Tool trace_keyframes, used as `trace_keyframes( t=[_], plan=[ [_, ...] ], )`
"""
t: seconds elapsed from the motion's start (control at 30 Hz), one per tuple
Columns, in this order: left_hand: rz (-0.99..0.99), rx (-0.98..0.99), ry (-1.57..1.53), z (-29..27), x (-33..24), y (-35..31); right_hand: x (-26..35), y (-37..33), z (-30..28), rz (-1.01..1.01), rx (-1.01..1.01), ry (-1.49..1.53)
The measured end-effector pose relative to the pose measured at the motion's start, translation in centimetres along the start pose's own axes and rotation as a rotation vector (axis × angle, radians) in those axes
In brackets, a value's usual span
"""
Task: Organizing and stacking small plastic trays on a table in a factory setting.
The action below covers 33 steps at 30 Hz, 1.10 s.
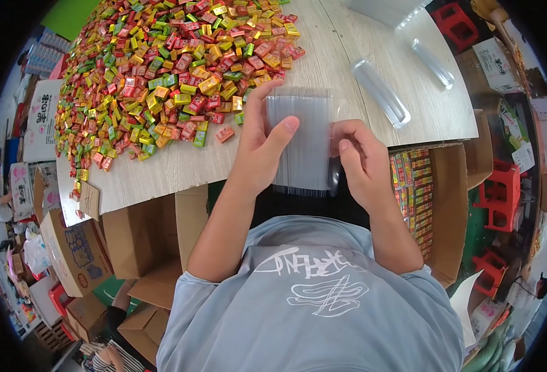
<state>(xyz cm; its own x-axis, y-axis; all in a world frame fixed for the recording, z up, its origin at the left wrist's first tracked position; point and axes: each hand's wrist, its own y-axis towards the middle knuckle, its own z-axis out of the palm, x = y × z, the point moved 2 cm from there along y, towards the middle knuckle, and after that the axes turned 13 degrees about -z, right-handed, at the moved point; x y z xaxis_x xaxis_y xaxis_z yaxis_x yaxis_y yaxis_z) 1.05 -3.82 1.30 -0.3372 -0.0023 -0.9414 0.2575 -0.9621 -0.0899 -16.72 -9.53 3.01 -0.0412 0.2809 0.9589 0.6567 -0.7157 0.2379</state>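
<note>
My left hand (pixel 258 146) and my right hand (pixel 357 158) both grip a stack of clear plastic trays (pixel 301 139) held at the near edge of the pale wooden table (pixel 180 167). The left thumb lies across the stack's front; the right fingers pinch its right edge. A big heap of small red, green, yellow and orange wrapped candies (pixel 161 68) spreads over the table just left of and beyond the stack.
Two long clear plastic trays (pixel 382 93) (pixel 433 63) lie on the table to the right. An open cardboard box (pixel 434 204) with packed candy rows stands at my right, another box (pixel 155 235) at my left. Red stools (pixel 503 192) stand on the right.
</note>
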Motion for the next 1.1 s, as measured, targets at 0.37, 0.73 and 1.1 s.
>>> trace_keyframes(
  t=[0.37, 0.73, 1.1],
  plan=[
    [-0.026, 0.014, -0.044, -0.2, 0.1, 0.0, 1.6, 4.8, -8.5, -0.393, -0.008, -1.317],
    [-0.035, -0.011, 0.031, -0.1, 0.0, 0.0, -0.6, 4.0, -8.1, -0.236, 0.136, -1.247],
    [-0.042, -0.04, 0.048, -0.2, 0.1, -0.1, -2.5, 3.8, -11.5, -0.251, 0.056, -1.47]
  ],
)
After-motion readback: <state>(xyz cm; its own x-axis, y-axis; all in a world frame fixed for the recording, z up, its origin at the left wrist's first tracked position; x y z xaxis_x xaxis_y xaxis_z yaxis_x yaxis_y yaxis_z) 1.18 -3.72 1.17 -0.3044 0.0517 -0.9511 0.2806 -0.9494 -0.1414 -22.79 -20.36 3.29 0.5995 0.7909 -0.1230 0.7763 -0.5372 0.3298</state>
